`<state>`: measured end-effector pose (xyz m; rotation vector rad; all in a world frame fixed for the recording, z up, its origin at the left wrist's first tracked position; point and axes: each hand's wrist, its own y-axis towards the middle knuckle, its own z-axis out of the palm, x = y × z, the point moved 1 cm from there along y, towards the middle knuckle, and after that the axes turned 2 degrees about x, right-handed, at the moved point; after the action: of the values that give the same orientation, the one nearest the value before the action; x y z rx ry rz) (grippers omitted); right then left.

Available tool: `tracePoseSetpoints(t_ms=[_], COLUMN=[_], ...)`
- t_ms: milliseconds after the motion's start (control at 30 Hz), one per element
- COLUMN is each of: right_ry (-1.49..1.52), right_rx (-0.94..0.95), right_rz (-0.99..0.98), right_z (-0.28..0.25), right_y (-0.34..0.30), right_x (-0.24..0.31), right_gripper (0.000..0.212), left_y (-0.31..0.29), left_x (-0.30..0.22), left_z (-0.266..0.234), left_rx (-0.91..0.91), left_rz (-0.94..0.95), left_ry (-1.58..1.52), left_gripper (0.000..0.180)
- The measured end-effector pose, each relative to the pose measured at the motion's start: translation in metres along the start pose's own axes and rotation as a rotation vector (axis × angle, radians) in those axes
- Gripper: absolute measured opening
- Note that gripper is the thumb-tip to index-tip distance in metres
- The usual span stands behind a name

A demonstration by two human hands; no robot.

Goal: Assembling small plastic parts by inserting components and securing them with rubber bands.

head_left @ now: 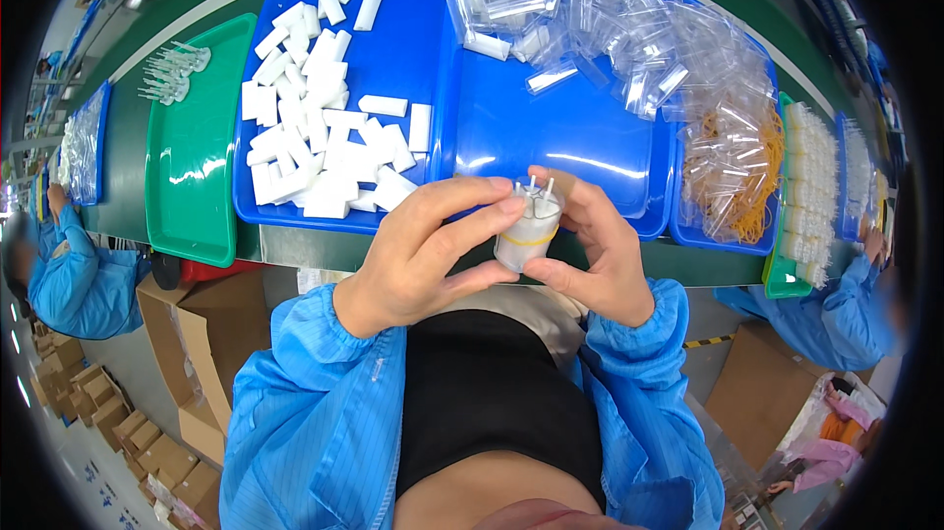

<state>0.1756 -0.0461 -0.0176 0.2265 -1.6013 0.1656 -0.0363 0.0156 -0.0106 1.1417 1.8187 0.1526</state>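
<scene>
A small round bundle (527,251), white and wrapped in what looks like clear plastic, is held upright between both hands in front of my body. Around its middle runs a yellow rubber band (536,235), and several thin white prongs (534,186) stick out of the top. My left hand (418,250) grips the bundle from the left, fingertips at its upper rim and thumb low on its side. From the right, my right hand (602,255) closes on it with thumb and fingers. The bundle's far side is hidden.
White blocks (329,151) fill much of a blue tray (393,48). Clear plastic pieces (629,24) pile up beside it; orange rubber bands (757,206) lie right. Green trays stand left (192,206) and right (784,279). Co-workers sit at both sides; a cardboard box (211,333) is lower left.
</scene>
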Motion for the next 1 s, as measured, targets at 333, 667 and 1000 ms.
tracePoseSetpoints(t_ms=[333,667,1000], right_ry=[0.461,0.870,0.456], right_rx=[-0.095,-0.038,-0.152], right_rz=[0.123,0.193,0.135], right_z=[0.009,0.019,0.011], right_y=[0.002,0.009,0.000], right_x=[0.001,0.000,-0.005], right_gripper=[0.086,0.081,0.053], left_y=[0.009,0.008,0.017], left_x=[-0.007,-0.012,-0.010], left_z=[0.002,0.013,0.019], left_rx=[0.091,0.002,-0.101], left_rz=[-0.270,-0.306,-0.281], left_ry=[-0.277,-0.274,-0.147], left_gripper=[0.072,0.077,0.071])
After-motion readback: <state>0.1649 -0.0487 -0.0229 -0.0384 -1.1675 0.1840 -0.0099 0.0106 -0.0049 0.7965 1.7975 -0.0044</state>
